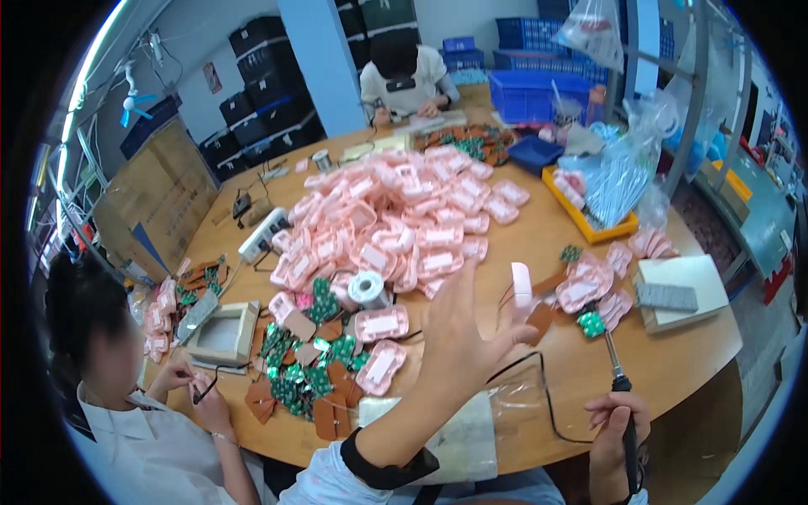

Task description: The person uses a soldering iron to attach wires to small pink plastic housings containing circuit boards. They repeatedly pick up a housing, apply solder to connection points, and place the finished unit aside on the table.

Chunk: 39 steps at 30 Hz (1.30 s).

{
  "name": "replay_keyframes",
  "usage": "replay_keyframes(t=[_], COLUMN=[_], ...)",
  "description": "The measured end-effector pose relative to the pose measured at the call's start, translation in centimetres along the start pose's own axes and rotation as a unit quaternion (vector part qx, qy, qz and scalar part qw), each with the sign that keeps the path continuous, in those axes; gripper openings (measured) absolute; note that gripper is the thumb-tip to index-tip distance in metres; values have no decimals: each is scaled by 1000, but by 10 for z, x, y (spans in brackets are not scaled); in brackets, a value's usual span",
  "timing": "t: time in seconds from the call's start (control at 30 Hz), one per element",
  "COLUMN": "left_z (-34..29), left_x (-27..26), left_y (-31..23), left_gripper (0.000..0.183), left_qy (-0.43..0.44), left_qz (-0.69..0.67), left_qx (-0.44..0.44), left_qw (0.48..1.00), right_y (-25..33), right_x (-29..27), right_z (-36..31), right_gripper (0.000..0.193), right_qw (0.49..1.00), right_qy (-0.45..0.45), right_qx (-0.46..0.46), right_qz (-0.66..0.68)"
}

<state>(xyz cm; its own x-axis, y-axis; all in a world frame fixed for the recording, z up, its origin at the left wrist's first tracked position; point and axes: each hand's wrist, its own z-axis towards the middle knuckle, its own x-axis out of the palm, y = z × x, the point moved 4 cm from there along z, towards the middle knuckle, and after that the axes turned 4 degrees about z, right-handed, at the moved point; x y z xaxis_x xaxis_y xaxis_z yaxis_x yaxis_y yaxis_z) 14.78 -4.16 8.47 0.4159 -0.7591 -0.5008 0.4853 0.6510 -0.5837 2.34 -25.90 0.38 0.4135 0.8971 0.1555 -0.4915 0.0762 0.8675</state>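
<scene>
My left hand (463, 337) reaches over the table with fingers stretched and thumb apart, open. Just beyond its thumb stands a small pink plastic piece (522, 282), beside a brown board (540, 318); I see no grip on either. My right hand (619, 421) is wrapped round the dark handle of a soldering iron (623, 387), whose metal tip points up at a small green circuit board (592, 324). That board lies against several pink plastic shells (585, 282). Left of my left hand are a solder wire spool (368, 289) and two pink shells (380, 368).
A large heap of pink shells (387, 210) covers the table's middle. Green and brown boards (307, 370) lie front left. At right are a white block with a grey sponge (665, 297) and a yellow tray (589, 231). Co-workers sit at left (151, 438) and far side (408, 80).
</scene>
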Motion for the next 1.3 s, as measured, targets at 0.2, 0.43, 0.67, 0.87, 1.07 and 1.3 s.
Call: replay_keyframes(t=[0.2, 0.43, 0.67, 0.87, 1.07, 1.3], left_z=[-27, -102, -105, -139, -86, -49], left_x=[-35, -51, -63, -66, -134, -115], left_y=[52, 123, 60, 44, 133, 171], left_gripper=[47, 32, 24, 39, 19, 17], left_qy=[49, 134, 144, 209, -12, -7], left_qz=[283, 335, 115, 67, 366, 371], left_qx=[-10, -80, 57, -39, -107, -27], left_qw=[958, 929, 981, 975, 924, 928], right_y=[-8, -14, -6, -9, -6, -9], right_x=[-14, -2, 11, 30, 44, 46], right_z=[5, -3, -4, -4, -4, -8], right_gripper=[25, 18, 23, 25, 22, 21], right_qw=[998, 996, 995, 988, 980, 982], right_qy=[28, 72, 88, 145, 190, 177], right_qx=[5, 51, 17, 17, 6, 12], right_qz=[-50, -12, -32, -58, -63, -69])
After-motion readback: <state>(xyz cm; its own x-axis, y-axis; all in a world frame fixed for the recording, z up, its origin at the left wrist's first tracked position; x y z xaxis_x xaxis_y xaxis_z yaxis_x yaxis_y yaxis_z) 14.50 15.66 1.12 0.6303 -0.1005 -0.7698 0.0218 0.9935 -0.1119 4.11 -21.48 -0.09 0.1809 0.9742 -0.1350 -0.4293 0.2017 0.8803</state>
